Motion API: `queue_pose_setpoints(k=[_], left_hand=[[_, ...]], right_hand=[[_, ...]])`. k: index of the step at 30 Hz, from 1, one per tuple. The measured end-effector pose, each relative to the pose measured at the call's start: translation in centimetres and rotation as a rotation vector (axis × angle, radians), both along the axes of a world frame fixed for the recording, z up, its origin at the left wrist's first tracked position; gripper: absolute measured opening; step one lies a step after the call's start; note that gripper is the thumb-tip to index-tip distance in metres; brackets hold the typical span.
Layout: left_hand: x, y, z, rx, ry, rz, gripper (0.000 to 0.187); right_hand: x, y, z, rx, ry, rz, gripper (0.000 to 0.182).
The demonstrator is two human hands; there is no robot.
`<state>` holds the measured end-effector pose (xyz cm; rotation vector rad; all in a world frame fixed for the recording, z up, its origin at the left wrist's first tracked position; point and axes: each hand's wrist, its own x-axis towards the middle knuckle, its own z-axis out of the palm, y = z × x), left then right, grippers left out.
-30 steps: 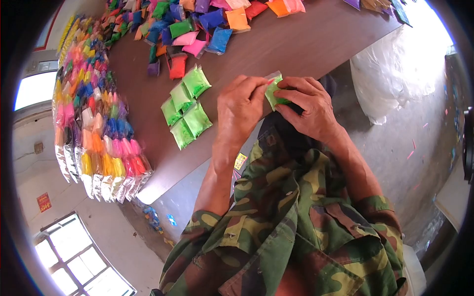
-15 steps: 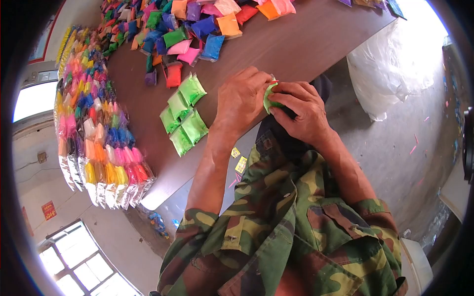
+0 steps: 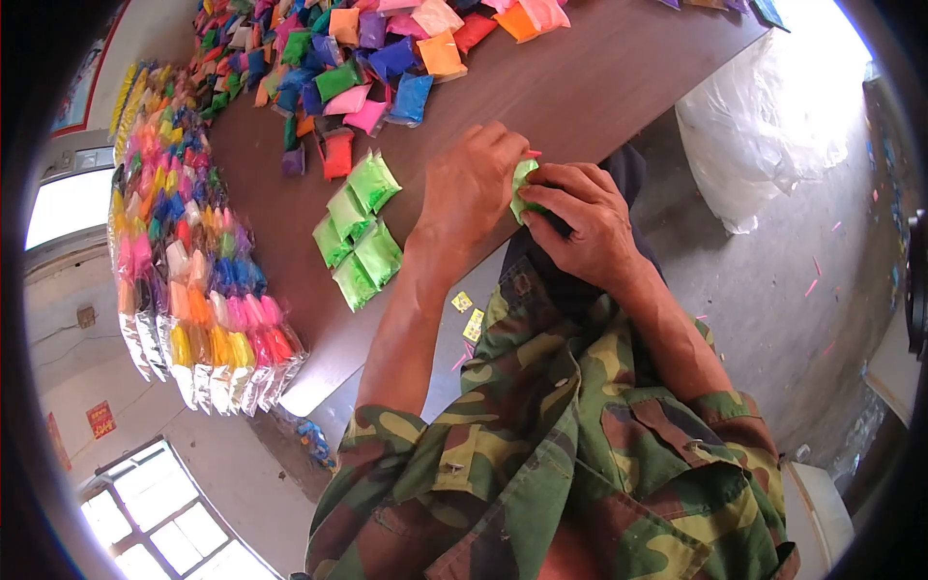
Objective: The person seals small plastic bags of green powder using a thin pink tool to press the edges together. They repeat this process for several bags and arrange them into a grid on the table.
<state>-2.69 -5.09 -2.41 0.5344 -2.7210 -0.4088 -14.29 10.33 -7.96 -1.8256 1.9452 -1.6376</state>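
A small light green packet (image 3: 523,189) is held between my two hands at the table's near edge. My left hand (image 3: 472,188) is closed at the packet's upper end, its fingertips partly hidden. A small red piece (image 3: 533,154) pokes out beside those fingertips; what it is, I cannot make out. My right hand (image 3: 585,217) pinches the packet's other side between thumb and bent fingers. To the left of my left hand, several matching bright green packets (image 3: 378,253) lie close together on the brown table (image 3: 464,106).
A heap of coloured packets (image 3: 393,58) covers the table's far side. Clear bags of coloured packets (image 3: 208,309) are stacked along the left edge. At right hangs a big clear plastic bag (image 3: 744,135). Pink bits (image 3: 812,287) lie on the floor.
Both hands have shifted slightly left with the green packet. More of the red piece shows at my left fingertips. The packets on the table stay put.
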Motion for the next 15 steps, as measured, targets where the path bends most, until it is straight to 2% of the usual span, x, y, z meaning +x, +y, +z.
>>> queue_pose_setpoints(k=[4,10,13,15], left_hand=[[0.5,-0.8,0.4,0.062,0.011,0.126,0.008],[2.7,1.9,0.3,0.281,0.086,0.160,0.008],[2.5,0.5,-1.0,0.198,0.162,0.203,0.010],[2.7,0.7,0.0,0.232,0.175,0.219,0.010]], right_hand=[[0.0,0.1,0.0,0.008,0.000,0.007,0.033],[0.2,0.2,0.4,0.029,-0.008,-0.013,0.031],[0.2,0.4,0.3,0.038,0.020,-0.005,0.032],[0.0,0.0,0.4,0.029,0.029,-0.002,0.032]])
